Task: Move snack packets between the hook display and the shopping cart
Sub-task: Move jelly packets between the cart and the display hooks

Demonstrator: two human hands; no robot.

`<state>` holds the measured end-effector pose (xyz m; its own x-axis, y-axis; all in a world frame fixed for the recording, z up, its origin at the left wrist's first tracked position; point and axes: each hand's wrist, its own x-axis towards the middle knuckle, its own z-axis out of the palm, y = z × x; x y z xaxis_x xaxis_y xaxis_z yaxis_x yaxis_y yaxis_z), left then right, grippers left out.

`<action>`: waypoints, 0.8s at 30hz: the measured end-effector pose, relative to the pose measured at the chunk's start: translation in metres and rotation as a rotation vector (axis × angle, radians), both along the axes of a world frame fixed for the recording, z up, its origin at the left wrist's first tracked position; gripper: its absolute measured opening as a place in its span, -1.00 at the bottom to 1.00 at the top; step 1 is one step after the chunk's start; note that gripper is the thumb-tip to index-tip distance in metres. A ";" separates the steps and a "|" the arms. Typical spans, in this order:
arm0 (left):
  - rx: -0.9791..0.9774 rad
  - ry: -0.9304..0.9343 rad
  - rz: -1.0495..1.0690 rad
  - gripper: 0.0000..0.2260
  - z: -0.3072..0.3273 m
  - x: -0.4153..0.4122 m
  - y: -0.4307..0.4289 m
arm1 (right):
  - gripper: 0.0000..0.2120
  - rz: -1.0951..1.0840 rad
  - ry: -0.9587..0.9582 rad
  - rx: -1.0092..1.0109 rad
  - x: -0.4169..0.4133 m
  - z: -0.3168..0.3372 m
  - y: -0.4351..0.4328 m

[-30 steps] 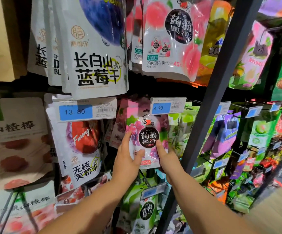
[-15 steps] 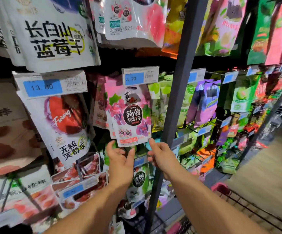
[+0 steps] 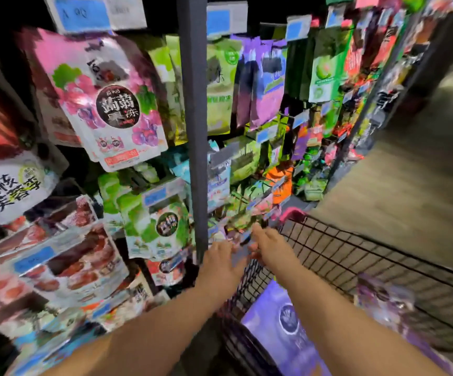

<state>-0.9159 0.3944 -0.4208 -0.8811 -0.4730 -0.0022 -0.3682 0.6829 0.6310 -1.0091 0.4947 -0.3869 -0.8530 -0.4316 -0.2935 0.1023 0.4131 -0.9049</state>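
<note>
A pink grape-printed snack packet (image 3: 111, 104) hangs on the hook display under a blue price tag (image 3: 84, 13). My left hand (image 3: 219, 264) and my right hand (image 3: 268, 245) are low, side by side above the near corner of the black wire shopping cart (image 3: 355, 256). Both hands have loosely extended fingers and hold nothing. Inside the cart lies a purple packet (image 3: 282, 329), and another purple packet (image 3: 382, 299) leans against the cart's right wall. The frame is blurred by motion.
A dark grey upright post (image 3: 192, 104) of the rack stands just left of the hands. Green packets (image 3: 160, 226) hang below the pink one, and white and red packets (image 3: 8, 172) fill the left. A wood-look floor (image 3: 410, 185) lies to the right.
Both hands let go of the pink packet, which stays on its hook, and dropped down and right to the cart. The view swung downward, bringing the cart into sight.
</note>
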 end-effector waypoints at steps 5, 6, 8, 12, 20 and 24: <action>-0.349 -0.168 -0.199 -0.64 -0.045 -0.004 0.029 | -0.68 -0.172 -0.151 0.057 -0.005 -0.067 0.084; -0.407 -0.190 -0.207 -0.68 -0.052 -0.006 0.037 | -0.70 -0.218 -0.165 0.089 -0.006 -0.080 0.105; -0.503 -0.260 -0.270 -0.70 -0.066 -0.009 0.046 | -0.70 -0.304 -0.177 0.146 -0.007 -0.101 0.141; -0.501 -0.191 -0.274 -0.57 -0.073 -0.010 0.050 | -0.61 -0.450 -0.226 0.245 -0.014 -0.140 0.199; -0.553 -0.392 -0.304 -0.47 -0.069 -0.015 0.051 | -0.53 -0.605 -0.247 0.430 -0.043 -0.176 0.262; -0.565 -0.417 -0.296 -0.46 -0.068 -0.018 0.054 | -0.41 -0.713 -0.238 0.485 -0.069 -0.193 0.288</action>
